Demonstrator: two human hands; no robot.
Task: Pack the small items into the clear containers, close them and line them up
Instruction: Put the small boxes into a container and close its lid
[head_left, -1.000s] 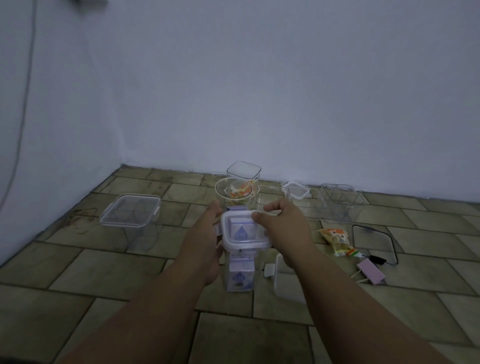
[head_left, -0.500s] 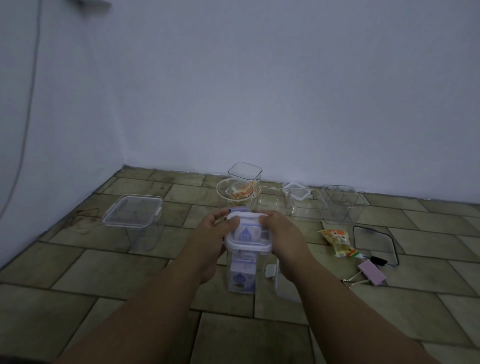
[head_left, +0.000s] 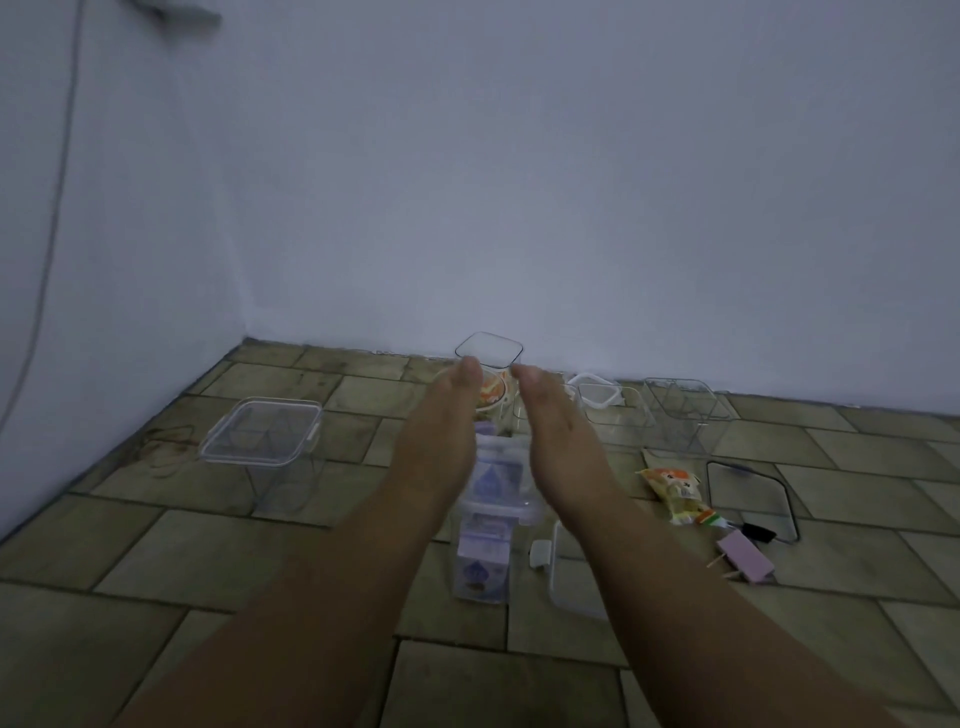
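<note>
I have my left hand (head_left: 441, 441) and right hand (head_left: 558, 441) flat, fingers straight and holding nothing, flanking the lidded tall container (head_left: 491, 525) of purple packets, while the snack bag (head_left: 675, 493), clips (head_left: 743, 556) and farther empty tubs (head_left: 680, 415) still wait unpacked.

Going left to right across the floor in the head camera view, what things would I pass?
Wide lidded container → left hand → tall container with purple packs → right hand → yellow snack packet → pink binder clip

2 bare forearms (head_left: 332, 587), no sleeves visible.
</note>
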